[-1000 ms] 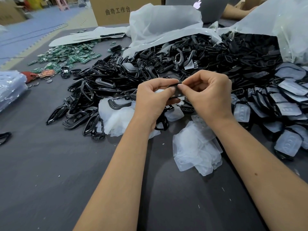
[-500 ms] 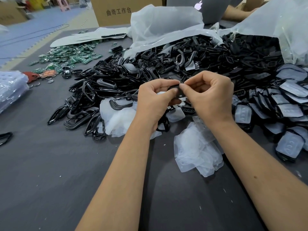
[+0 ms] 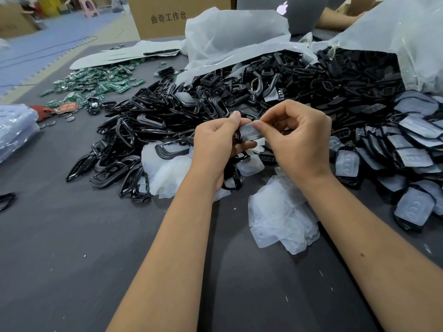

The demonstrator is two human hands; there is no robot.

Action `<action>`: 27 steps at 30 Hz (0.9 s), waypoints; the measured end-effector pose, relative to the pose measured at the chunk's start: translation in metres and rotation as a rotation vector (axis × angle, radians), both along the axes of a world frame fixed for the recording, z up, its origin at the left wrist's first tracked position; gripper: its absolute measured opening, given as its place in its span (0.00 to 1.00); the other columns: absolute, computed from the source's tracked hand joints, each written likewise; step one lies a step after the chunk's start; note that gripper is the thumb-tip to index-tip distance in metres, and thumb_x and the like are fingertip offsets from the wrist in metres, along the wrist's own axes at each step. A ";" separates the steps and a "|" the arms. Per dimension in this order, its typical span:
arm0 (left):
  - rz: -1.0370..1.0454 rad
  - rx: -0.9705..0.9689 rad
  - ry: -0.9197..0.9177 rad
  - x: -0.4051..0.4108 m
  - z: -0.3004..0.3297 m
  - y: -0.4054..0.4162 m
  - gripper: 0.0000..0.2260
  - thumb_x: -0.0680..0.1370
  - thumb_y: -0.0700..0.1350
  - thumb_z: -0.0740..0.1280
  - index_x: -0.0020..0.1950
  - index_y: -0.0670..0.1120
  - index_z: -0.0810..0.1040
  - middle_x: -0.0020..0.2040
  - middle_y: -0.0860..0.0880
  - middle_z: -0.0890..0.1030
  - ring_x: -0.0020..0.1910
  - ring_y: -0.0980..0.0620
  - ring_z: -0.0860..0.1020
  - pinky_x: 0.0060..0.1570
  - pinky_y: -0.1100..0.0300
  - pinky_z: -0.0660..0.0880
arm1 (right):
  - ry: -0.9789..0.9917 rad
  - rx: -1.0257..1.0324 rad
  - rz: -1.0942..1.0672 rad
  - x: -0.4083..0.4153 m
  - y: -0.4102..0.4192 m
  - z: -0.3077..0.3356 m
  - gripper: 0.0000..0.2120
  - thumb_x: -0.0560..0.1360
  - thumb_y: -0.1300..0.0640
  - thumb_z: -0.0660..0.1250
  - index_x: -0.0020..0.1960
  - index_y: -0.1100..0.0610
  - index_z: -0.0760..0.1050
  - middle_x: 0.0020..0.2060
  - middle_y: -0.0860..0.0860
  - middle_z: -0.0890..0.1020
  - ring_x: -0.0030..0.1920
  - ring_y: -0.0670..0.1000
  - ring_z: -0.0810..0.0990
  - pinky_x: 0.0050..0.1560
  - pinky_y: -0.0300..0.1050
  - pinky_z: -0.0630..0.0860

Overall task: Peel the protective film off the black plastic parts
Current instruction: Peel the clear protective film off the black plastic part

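Observation:
My left hand [image 3: 215, 144] grips a small black plastic part [image 3: 237, 137] above the table, mostly hidden behind its fingers. My right hand [image 3: 297, 137] pinches the pale translucent film [image 3: 249, 134] on that part between thumb and forefinger; the film stands partly lifted off it. Directly below the hands lie loose peeled films [image 3: 282, 221] in a heap. To the right are film-covered black parts [image 3: 412, 154]. A big pile of bare black frames [image 3: 148, 130] spreads to the left and behind.
The dark grey table [image 3: 72, 248] carries green circuit boards [image 3: 96, 80] at the far left, and white plastic bags [image 3: 235, 37] at the back. A cardboard box [image 3: 165, 17] and a laptop [image 3: 287, 10] stand behind. Another stack of clear film [image 3: 14, 130] lies at the left edge.
The hands have drawn slightly apart. The film, hidden between the fingertips before, now shows as a pale sheet lifted from the part under my right thumb.

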State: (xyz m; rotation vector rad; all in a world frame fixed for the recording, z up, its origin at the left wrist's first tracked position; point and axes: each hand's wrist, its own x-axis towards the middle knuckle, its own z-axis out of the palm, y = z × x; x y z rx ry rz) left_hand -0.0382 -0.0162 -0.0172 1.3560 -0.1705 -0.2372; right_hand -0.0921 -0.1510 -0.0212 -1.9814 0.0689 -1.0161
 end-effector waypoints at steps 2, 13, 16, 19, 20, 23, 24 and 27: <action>0.000 -0.019 0.026 0.000 0.001 0.000 0.15 0.85 0.44 0.64 0.50 0.34 0.85 0.42 0.43 0.85 0.35 0.52 0.81 0.41 0.58 0.83 | 0.007 0.008 0.000 0.000 -0.001 0.000 0.07 0.72 0.58 0.80 0.42 0.58 0.83 0.35 0.47 0.85 0.32 0.48 0.81 0.34 0.44 0.79; -0.068 -0.041 0.042 0.002 -0.001 0.002 0.14 0.85 0.44 0.64 0.50 0.37 0.85 0.44 0.41 0.86 0.41 0.47 0.84 0.47 0.53 0.84 | 0.032 -0.012 -0.058 0.002 -0.002 -0.001 0.07 0.72 0.57 0.80 0.40 0.57 0.83 0.33 0.46 0.84 0.32 0.48 0.82 0.35 0.44 0.80; -0.077 -0.045 0.029 0.001 -0.001 0.002 0.10 0.83 0.38 0.66 0.51 0.35 0.85 0.45 0.41 0.86 0.42 0.47 0.84 0.43 0.57 0.83 | 0.038 -0.019 -0.066 0.002 -0.002 -0.002 0.07 0.72 0.59 0.80 0.39 0.57 0.82 0.33 0.45 0.84 0.32 0.47 0.82 0.35 0.42 0.80; -0.087 -0.017 -0.025 -0.001 -0.003 0.001 0.07 0.79 0.30 0.67 0.52 0.36 0.85 0.44 0.41 0.87 0.42 0.48 0.85 0.43 0.60 0.82 | 0.045 -0.015 -0.065 0.003 -0.002 -0.002 0.07 0.71 0.60 0.79 0.39 0.57 0.82 0.32 0.45 0.84 0.31 0.47 0.82 0.35 0.42 0.80; -0.082 -0.012 -0.035 -0.001 -0.003 0.001 0.08 0.79 0.28 0.67 0.52 0.36 0.85 0.43 0.42 0.87 0.41 0.48 0.85 0.42 0.60 0.82 | 0.046 -0.014 -0.062 0.003 -0.002 -0.001 0.06 0.71 0.60 0.79 0.39 0.57 0.82 0.32 0.45 0.84 0.31 0.47 0.82 0.35 0.42 0.80; -0.063 -0.019 -0.037 -0.001 -0.002 0.000 0.09 0.78 0.28 0.66 0.52 0.37 0.85 0.43 0.42 0.87 0.40 0.49 0.85 0.41 0.61 0.82 | 0.048 -0.010 -0.035 0.003 -0.003 -0.001 0.06 0.71 0.60 0.79 0.39 0.57 0.82 0.33 0.45 0.84 0.31 0.46 0.82 0.34 0.38 0.79; -0.059 -0.027 -0.032 -0.001 -0.002 0.000 0.09 0.78 0.28 0.66 0.52 0.36 0.85 0.43 0.42 0.86 0.41 0.49 0.85 0.41 0.60 0.82 | 0.050 -0.008 -0.023 0.002 -0.003 0.000 0.07 0.71 0.60 0.79 0.39 0.57 0.82 0.33 0.44 0.84 0.31 0.45 0.82 0.34 0.37 0.78; -0.055 -0.035 -0.026 -0.001 -0.002 0.000 0.09 0.78 0.28 0.66 0.52 0.36 0.85 0.43 0.42 0.86 0.41 0.49 0.86 0.40 0.60 0.82 | 0.060 -0.006 -0.007 0.002 -0.004 0.000 0.07 0.71 0.60 0.80 0.40 0.57 0.82 0.33 0.44 0.84 0.31 0.45 0.81 0.34 0.35 0.77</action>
